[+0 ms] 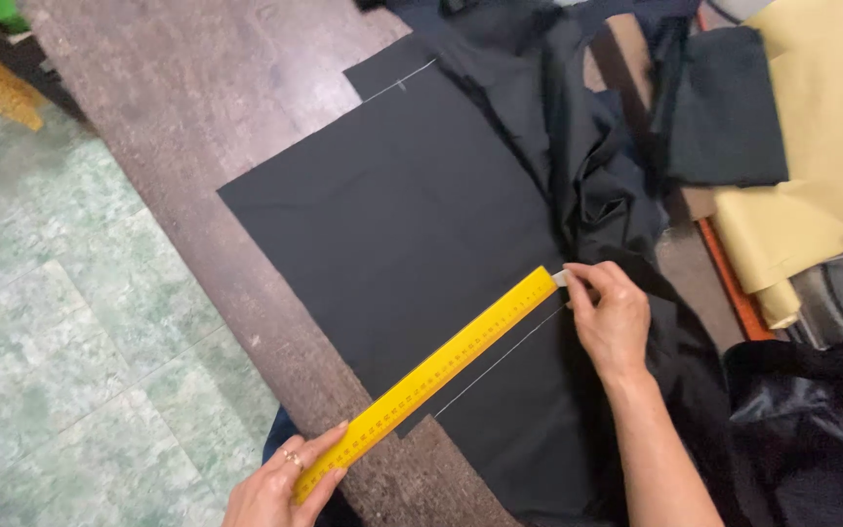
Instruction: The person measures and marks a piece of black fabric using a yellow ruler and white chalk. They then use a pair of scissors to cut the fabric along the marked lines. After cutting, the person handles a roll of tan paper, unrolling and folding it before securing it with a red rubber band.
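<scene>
Right hand (614,317) seemingly pinching white chalk (560,278).

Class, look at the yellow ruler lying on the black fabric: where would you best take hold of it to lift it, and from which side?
Probably at the near end of the yellow ruler, which juts past the black fabric edge, where the left hand already presses it. It lies flat and thin, so come from the table's edge and pinch it top and bottom.

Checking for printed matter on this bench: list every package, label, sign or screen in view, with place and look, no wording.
No packages, labels, signs or screens in view.
Only marked thing: yellow ruler, a long flat strip with dark scale marks, lying diagonally on the black fabric, left hand on its near end, right hand at its far end.
</scene>
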